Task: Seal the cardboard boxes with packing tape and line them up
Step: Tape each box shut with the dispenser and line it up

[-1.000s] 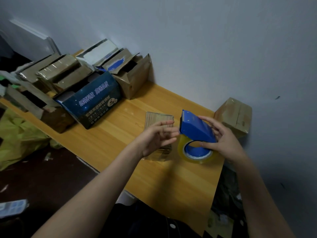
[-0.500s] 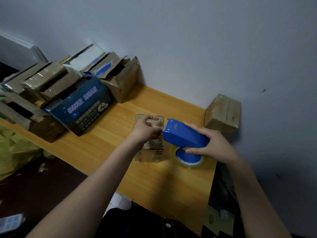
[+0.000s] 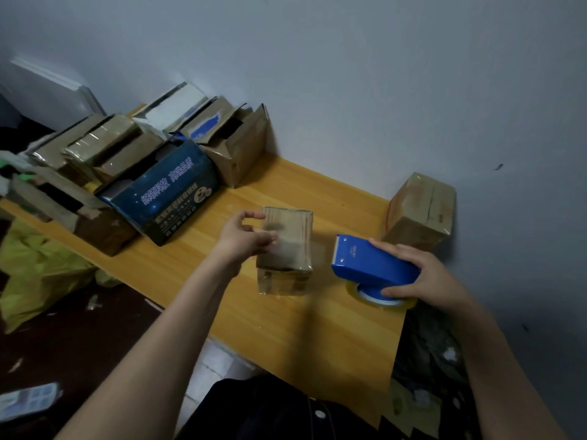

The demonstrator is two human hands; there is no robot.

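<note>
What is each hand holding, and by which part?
The right hand grips the blue tape dispenser by its rear end. The left hand holds nothing; its fingers curl loosely beside the small box.

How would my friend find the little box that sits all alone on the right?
Find the long yellow wooden table against the grey wall and follow it to its far right corner. Beyond the blue plastic tape dispenser that the right hand holds stands a small brown cardboard box. It is alone and taped shut; most other boxes crowd the left end.
</note>
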